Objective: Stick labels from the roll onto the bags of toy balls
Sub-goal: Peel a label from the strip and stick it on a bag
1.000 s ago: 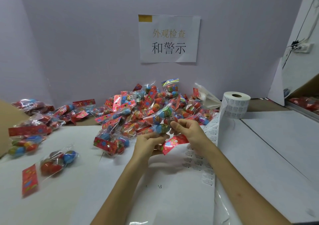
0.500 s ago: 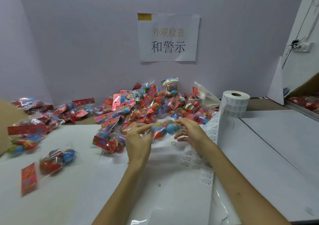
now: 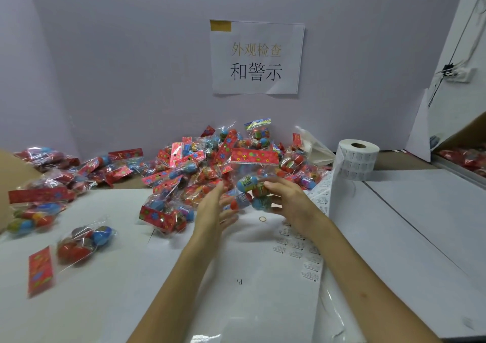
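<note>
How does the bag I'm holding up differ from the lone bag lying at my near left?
The held bag stands upright off the table, red header on top; the near-left bag lies flat, header towards you. The right hand grips the held bag; nothing touches the near-left bag. Both are clear bags of coloured balls with red headers.
</note>
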Motion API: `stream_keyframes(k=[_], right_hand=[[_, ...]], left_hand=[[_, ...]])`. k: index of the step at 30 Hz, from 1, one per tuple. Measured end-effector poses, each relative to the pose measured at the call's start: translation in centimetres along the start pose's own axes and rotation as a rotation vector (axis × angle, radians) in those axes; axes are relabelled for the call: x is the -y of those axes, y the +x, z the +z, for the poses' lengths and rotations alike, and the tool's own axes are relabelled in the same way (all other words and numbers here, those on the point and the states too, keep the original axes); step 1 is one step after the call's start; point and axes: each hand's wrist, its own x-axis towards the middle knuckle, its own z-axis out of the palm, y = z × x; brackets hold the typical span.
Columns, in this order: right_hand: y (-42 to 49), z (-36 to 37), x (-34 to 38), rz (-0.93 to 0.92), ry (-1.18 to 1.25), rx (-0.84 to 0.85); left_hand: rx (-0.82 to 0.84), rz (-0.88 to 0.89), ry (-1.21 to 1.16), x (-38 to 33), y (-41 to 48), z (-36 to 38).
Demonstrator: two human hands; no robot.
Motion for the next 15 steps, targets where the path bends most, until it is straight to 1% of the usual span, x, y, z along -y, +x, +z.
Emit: stream_keyframes(k=[1, 2, 4, 5, 6, 8, 10, 11, 13, 14, 15], right_hand=[[0.0, -0.1, 0.0, 0.0, -0.002, 0.004], [0.0, -0.1, -0.1, -0.005, -0.014, 0.017], [-0.1, 0.1, -0.3, -0.054, -0.101, 0.023], [0.0, 0.3, -0.4, -0.111, -0.196, -0.015], [0.0, 0.4, -0.6, -0.19, -0.326, -0.097], [0.1, 0.3, -0.7, -0.392, -0.591, -0.349], [0.0, -0.3, -0.4, -0.55, -0.735, -0.634], [-0.1, -0.8, -0.3, -0.571, -0.784, -0.777], [-0.1, -2.0, 0.0, -0.515, -0.836, -1.0], [-0.1, -2.4, 0.0, -0.467, -0.834, -1.057], [-0.1, -2.8, 0.0, -0.42, -0.815, -1.077]], left_hand=[[0.063, -0.032, -0.001, 0.1, 0.0, 0.1], [0.104, -0.019, 0.031, 0.2, 0.0, 0.2], [0.125, 0.059, 0.111, 0.7, -0.1, 0.5], [0.109, 0.081, 0.128, 0.8, 0.0, 0.6], [0.085, 0.088, 0.132, 0.9, 0.0, 0.5], [0.033, 0.113, 0.157, 1.1, 0.2, 0.3], [-0.044, 0.2, 0.284, 1.3, 0.4, 0.1], [-0.085, 0.252, 0.354, 1.3, 0.5, 0.1], [-0.166, 0.323, 0.47, 1.4, 0.5, 0.1], [-0.205, 0.345, 0.52, 1.4, 0.4, 0.1], [-0.239, 0.364, 0.581, 1.4, 0.4, 0.0]])
